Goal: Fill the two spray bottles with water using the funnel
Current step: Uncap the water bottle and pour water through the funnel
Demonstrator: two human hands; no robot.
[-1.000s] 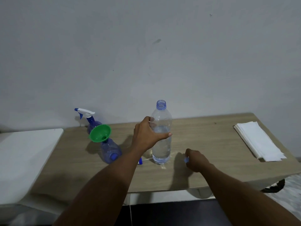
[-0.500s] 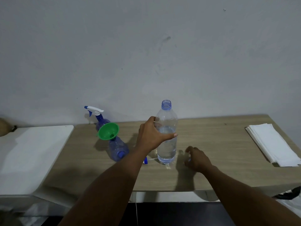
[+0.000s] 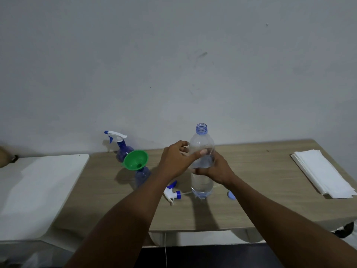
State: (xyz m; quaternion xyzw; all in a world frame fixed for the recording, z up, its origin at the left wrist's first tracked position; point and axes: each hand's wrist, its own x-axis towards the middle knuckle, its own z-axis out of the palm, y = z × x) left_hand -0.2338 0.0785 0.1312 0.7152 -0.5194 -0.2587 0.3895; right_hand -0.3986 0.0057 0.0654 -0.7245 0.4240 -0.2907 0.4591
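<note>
Left hand (image 3: 173, 161), right hand (image 3: 219, 170), fingers (image 3: 201, 152) curled round water bottle (image 3: 201, 183), table (image 3: 260, 171) centre, funnel (image 3: 135, 159) leftward

Your left forearm (image 3: 125, 213) and right forearm (image 3: 280, 215), both bare, reach forward from the lower edge of the view and converge at its centre. Your left grip (image 3: 173, 159) wraps the water bottle (image 3: 201, 184) from its left side, with the thumb (image 3: 201, 152) laid across the front. Your right grip (image 3: 219, 169) holds the same bottle from the right, slightly lower, with the fingers curled behind it.
</note>
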